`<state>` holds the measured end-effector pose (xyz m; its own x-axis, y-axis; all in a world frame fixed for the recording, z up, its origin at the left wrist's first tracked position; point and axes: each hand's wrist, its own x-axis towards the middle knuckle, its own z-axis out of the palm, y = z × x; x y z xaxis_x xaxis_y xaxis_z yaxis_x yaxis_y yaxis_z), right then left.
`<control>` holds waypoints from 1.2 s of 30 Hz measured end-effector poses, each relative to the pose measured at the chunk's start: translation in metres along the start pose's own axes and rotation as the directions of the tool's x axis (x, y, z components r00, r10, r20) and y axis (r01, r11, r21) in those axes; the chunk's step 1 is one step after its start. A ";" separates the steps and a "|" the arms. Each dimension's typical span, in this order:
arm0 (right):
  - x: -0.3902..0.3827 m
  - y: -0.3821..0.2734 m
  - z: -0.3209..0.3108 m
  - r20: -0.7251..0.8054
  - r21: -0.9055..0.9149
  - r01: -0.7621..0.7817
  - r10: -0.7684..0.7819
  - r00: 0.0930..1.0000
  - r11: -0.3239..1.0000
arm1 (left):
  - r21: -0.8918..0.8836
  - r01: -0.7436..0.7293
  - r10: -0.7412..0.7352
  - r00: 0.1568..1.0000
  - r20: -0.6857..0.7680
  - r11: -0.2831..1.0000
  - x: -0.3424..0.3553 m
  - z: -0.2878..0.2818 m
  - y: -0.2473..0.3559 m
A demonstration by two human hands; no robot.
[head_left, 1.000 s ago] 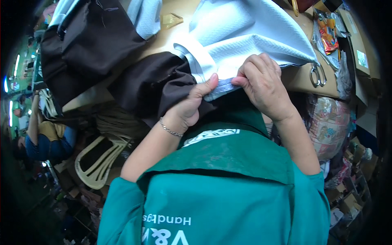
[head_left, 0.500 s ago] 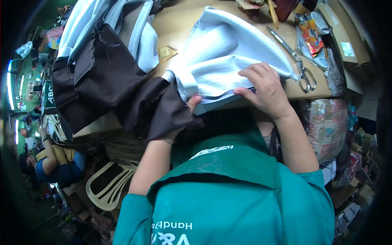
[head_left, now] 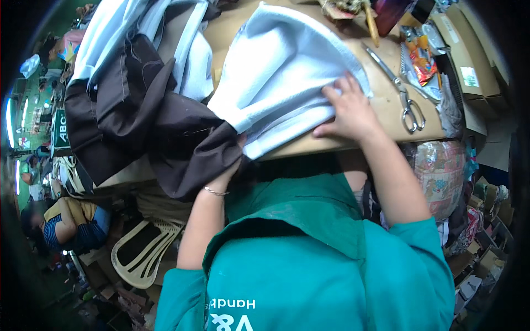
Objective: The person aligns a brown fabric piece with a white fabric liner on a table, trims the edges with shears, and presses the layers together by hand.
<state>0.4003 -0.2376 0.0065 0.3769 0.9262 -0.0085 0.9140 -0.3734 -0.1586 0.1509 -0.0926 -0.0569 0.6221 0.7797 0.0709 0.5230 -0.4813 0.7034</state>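
Note:
A white textured fabric piece [head_left: 276, 60], with a folded band along its near side, lies on the brown-topped table [head_left: 309, 145]. My right hand [head_left: 345, 110] rests on its right part, fingers spread. My left hand [head_left: 232, 163] is at the near left corner of the white piece, its fingers mostly hidden by dark brown fabric [head_left: 182, 154], so its grip cannot be told. More brown cloth and pale blue-white pieces [head_left: 193, 66] are heaped at the left. Large metal scissors [head_left: 411, 116] lie to the right of my right hand.
Snack packets [head_left: 424, 60], a wooden-handled tool [head_left: 371, 25] and cardboard boxes [head_left: 469, 60] are at the back right. Below are a wrapped patterned bundle [head_left: 439, 176] at right and a cream plastic chair [head_left: 138, 259] at left. A co-worker [head_left: 77, 220] is at far left.
My right hand has let go of the band's edge and spread its fingers. The white piece has moved left and lies flatter. My left hand has slipped mostly under the brown fabric.

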 end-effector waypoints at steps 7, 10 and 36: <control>0.008 0.015 -0.009 0.123 -0.027 0.002 0.002 0.992 1.000 | -0.001 0.149 -0.145 0.959 0.242 0.989 -0.037 -0.039 0.019; -0.005 0.013 -0.004 -0.140 -0.004 0.228 -0.226 0.964 0.974 | 0.240 0.143 -0.270 0.697 0.664 0.960 -0.057 -0.107 0.067; -0.033 -0.045 0.054 -0.319 0.091 0.520 -0.469 0.823 0.849 | -0.087 -0.600 0.606 0.788 0.113 0.796 0.029 0.022 0.044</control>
<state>0.3387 -0.2483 -0.0390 -0.0709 0.9211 0.3829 0.9586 0.1691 -0.2293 0.2043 -0.0997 -0.0395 0.8725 0.2773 0.4024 -0.0077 -0.8155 0.5787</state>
